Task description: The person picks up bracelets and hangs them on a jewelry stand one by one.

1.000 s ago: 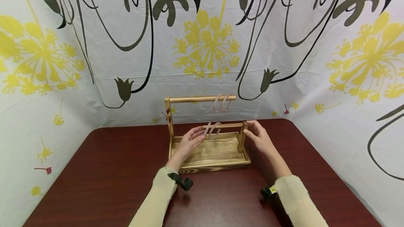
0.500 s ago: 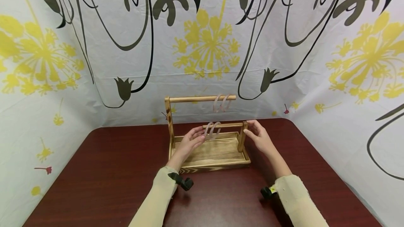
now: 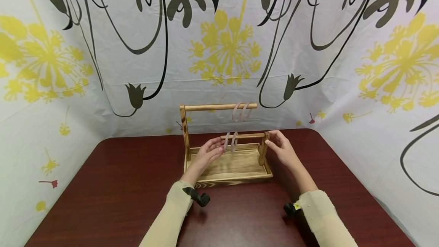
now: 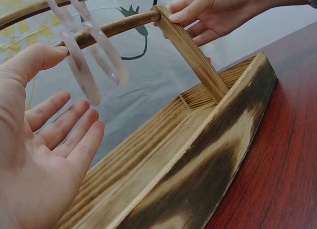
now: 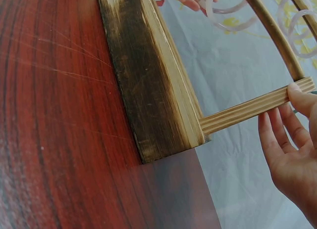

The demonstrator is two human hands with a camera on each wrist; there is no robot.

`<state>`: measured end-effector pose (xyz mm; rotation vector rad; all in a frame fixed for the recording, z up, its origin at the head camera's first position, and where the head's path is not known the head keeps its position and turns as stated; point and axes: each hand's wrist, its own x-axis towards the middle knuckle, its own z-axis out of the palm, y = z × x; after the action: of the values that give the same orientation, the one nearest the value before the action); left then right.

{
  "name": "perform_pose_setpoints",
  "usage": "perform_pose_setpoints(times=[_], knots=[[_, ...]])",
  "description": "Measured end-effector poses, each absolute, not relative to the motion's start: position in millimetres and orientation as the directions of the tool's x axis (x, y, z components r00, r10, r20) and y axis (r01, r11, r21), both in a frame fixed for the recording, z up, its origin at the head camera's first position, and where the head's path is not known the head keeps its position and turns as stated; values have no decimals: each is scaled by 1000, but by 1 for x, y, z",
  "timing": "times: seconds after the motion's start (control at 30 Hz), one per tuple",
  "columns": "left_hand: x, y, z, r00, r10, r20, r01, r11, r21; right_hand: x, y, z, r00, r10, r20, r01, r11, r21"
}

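A wooden display stand holds pale translucent bangles on two rods. Two bangles, a nearer one and a farther one, hang on the lower rod close to its free left end. My left hand is beside that end, palm turned toward it and fingers loosely extended; in the left wrist view its thumb is right at the rod's tip. My right hand grips the top of the upright post at the lower rod's right end, thumb on one side and fingers on the other.
The upper rod runs behind from a taller left post, with two more bangles near its right end. The stand's shallow tray sits on a dark red table. A patterned cloth rises behind and at the sides.
The two bangles on the lower rod have swung and turned, and now hang nearly edge-on and more parallel. Both hands have kept their places.
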<state>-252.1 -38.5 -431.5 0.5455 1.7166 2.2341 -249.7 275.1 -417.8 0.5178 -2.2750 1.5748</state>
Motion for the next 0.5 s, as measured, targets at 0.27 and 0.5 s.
perform_pose_setpoints(times=[0.27,0.5], knots=[[-251,-41,-432,-888,438,138,20,-264,964,-250,275,-418,-885,-107,452,-461,326,-825],[-253,-43,-436,-891,432,137,15,-275,961,-249,275,-417,-886,-106,451,-458,345,-819]])
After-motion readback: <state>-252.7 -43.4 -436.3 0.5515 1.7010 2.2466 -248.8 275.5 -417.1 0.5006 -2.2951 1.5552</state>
